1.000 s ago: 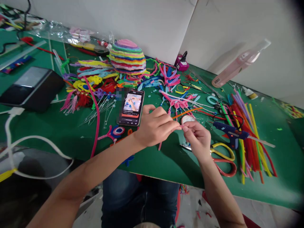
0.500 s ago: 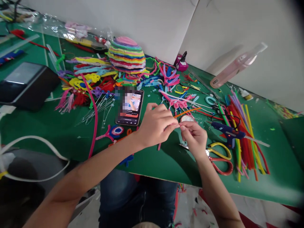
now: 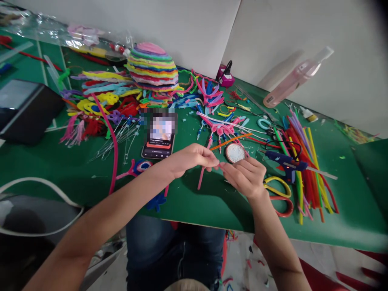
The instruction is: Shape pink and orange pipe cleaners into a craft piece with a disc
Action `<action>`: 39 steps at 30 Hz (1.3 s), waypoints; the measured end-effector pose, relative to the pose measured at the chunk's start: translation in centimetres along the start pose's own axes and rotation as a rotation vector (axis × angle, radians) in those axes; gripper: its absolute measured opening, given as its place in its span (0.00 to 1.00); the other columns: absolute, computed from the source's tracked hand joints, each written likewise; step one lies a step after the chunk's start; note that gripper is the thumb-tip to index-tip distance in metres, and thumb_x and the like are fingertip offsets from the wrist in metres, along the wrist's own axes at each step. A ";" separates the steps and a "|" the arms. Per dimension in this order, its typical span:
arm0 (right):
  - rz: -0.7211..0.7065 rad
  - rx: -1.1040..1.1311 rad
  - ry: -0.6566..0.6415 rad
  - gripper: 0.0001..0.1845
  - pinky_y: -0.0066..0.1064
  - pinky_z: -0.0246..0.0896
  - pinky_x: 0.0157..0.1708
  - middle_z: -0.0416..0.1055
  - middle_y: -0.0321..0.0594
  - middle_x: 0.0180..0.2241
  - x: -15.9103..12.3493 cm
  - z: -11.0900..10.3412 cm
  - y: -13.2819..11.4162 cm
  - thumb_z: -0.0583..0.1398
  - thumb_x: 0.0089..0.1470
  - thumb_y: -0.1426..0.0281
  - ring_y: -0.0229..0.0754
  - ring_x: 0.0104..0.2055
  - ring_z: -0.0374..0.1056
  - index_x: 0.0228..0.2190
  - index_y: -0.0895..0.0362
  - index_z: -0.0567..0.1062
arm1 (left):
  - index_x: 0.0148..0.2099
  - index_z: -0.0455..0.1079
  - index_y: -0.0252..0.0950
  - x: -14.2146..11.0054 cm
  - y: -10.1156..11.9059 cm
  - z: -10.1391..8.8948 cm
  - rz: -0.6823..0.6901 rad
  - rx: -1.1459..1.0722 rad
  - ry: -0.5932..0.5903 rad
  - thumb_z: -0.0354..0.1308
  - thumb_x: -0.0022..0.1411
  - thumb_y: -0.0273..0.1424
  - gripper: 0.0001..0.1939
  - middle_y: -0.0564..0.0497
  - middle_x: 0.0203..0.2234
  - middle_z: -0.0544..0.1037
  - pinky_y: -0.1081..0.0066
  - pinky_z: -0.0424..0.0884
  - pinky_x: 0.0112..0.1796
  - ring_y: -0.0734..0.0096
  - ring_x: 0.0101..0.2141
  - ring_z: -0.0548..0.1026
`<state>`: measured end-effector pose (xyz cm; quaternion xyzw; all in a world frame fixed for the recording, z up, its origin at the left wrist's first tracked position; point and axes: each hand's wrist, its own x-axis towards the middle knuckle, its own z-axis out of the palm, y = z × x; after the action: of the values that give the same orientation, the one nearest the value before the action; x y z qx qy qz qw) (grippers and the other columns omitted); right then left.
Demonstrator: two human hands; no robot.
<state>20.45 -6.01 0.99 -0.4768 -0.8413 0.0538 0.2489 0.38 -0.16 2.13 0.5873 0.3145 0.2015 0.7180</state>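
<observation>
Above the green table, my left hand (image 3: pixel 198 157) pinches a pink pipe cleaner (image 3: pixel 200 178), whose fuzzy length hangs below the fingers. The fingertips of my right hand (image 3: pixel 246 174) meet those of the left and pinch a thin pink bit at the same spot; most of it is hidden by the fingers. Just beyond the right hand is a small round dish (image 3: pixel 236 153) of white beads. Scissors (image 3: pixel 280 196) with yellow and red handles lie beside the right wrist. Below the left forearm lies a blue pipe-cleaner shape (image 3: pixel 157 201).
A phone (image 3: pixel 158 150) lies left of my hands. Behind stand a striped pipe-cleaner dome (image 3: pixel 153 66) and piles of pipe-cleaner pieces. A blue glue gun (image 3: pixel 286 161), a pipe-cleaner bundle (image 3: pixel 312 169) and a pink bottle (image 3: pixel 294 81) are at the right. A black box (image 3: pixel 27 109) is left.
Both hands have turned slightly while staying fingertip to fingertip. The right hand has moved off the round dish, which now shows more fully. The whole view has shifted a little.
</observation>
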 end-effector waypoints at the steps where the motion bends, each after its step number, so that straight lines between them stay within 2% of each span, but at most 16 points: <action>1: 0.002 0.001 0.002 0.07 0.32 0.48 0.23 0.70 0.34 0.17 0.0 0.1 0.1 0.60 0.55 0.63 0.36 0.21 0.60 0.31 0.49 0.79 | 0.23 0.72 0.36 0.2 -0.2 -0.2 -0.017 -0.001 -0.017 0.60 0.52 0.32 0.08 0.52 0.19 0.76 0.68 0.67 0.30 0.73 0.23 0.71; 4: 0.054 -0.003 0.116 0.09 0.31 0.51 0.25 0.66 0.33 0.15 0.3 0.7 -0.1 0.59 0.56 0.64 0.35 0.20 0.59 0.27 0.51 0.77 | 0.27 0.74 0.36 0.4 -0.6 -0.6 0.026 0.067 0.039 0.59 0.56 0.35 0.10 0.50 0.23 0.78 0.67 0.69 0.34 0.70 0.28 0.75; 8: 0.214 0.034 0.333 0.11 0.30 0.54 0.27 0.66 0.34 0.16 0.5 1.9 -0.7 0.56 0.57 0.66 0.36 0.21 0.60 0.27 0.53 0.75 | 0.35 0.76 0.35 0.3 -0.2 -0.8 0.119 0.111 0.095 0.49 0.64 0.46 0.22 0.45 0.30 0.81 0.67 0.70 0.35 0.68 0.32 0.77; 11: 0.319 0.117 0.364 0.10 0.28 0.55 0.27 0.67 0.34 0.18 0.5 2.3 -1.1 0.56 0.57 0.65 0.35 0.21 0.62 0.28 0.55 0.75 | 0.35 0.76 0.35 0.3 0.1 -0.8 0.112 0.169 0.097 0.53 0.62 0.44 0.19 0.46 0.30 0.81 0.69 0.70 0.34 0.69 0.32 0.76; 13: 0.409 0.261 0.289 0.11 0.28 0.57 0.27 0.68 0.34 0.18 0.6 2.3 -1.1 0.56 0.58 0.63 0.35 0.22 0.62 0.30 0.55 0.74 | 0.34 0.75 0.34 0.3 0.0 -0.7 0.119 0.214 0.140 0.56 0.61 0.40 0.14 0.47 0.29 0.81 0.70 0.70 0.34 0.70 0.31 0.76; 18: 0.635 0.903 -0.045 0.24 0.27 0.60 0.25 0.72 0.36 0.22 1.1 1.9 -0.8 0.53 0.57 0.50 0.34 0.22 0.66 0.29 0.57 0.74 | 0.33 0.73 0.34 0.4 -0.3 -0.8 0.185 0.389 0.337 0.55 0.61 0.38 0.13 0.49 0.28 0.79 0.71 0.69 0.33 0.71 0.30 0.75; 21: 0.731 1.132 -0.135 0.25 0.25 0.59 0.24 0.73 0.36 0.23 1.2 1.9 -0.7 0.56 0.53 0.47 0.33 0.23 0.66 0.29 0.58 0.74 | 0.32 0.72 0.34 0.4 -0.4 -1.0 0.198 0.505 0.325 0.55 0.61 0.37 0.12 0.51 0.26 0.78 0.71 0.67 0.32 0.72 0.29 0.74; 24: 0.780 1.286 -0.184 0.22 0.24 0.59 0.23 0.71 0.34 0.21 1.2 2.1 -0.8 0.61 0.49 0.50 0.31 0.22 0.65 0.28 0.58 0.74 | 0.32 0.73 0.35 0.3 -0.3 -1.1 0.201 0.540 0.269 0.54 0.62 0.37 0.12 0.52 0.25 0.78 0.72 0.67 0.31 0.73 0.27 0.73; 27: 0.794 1.380 -0.222 0.19 0.22 0.56 0.21 0.69 0.31 0.19 1.2 2.0 -1.1 0.63 0.47 0.54 0.29 0.20 0.62 0.27 0.58 0.73 | 0.32 0.73 0.35 0.3 -0.3 -1.1 0.212 0.491 0.265 0.55 0.61 0.37 0.12 0.52 0.24 0.77 0.72 0.66 0.30 0.73 0.26 0.72; 30: 0.772 1.417 -0.221 0.20 0.22 0.56 0.20 0.68 0.31 0.19 1.3 1.9 -1.5 0.61 0.50 0.52 0.29 0.20 0.62 0.29 0.58 0.73 | 0.29 0.73 0.35 0.2 -0.2 -1.1 0.217 0.502 0.302 0.56 0.60 0.39 0.13 0.52 0.22 0.77 0.72 0.66 0.30 0.73 0.26 0.72; 33: 0.739 1.394 -0.244 0.19 0.21 0.53 0.18 0.68 0.31 0.19 1.3 1.8 -1.8 0.60 0.52 0.53 0.29 0.20 0.62 0.29 0.58 0.73 | 0.28 0.73 0.36 0.2 -0.2 -1.2 0.207 0.553 0.289 0.56 0.60 0.39 0.15 0.53 0.22 0.77 0.71 0.65 0.30 0.73 0.26 0.72; 39: 0.719 1.356 -0.352 0.19 0.21 0.49 0.16 0.67 0.30 0.18 1.3 2.2 -2.3 0.61 0.49 0.53 0.29 0.19 0.60 0.26 0.58 0.72 | 0.28 0.73 0.35 0.2 0.0 -0.9 0.202 0.458 0.296 0.57 0.59 0.40 0.14 0.51 0.24 0.79 0.71 0.68 0.31 0.71 0.28 0.75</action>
<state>17.08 -5.81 0.26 -0.4482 -0.4461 0.7073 0.3159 -0.16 0.61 1.95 0.7267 0.3932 0.2792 0.4892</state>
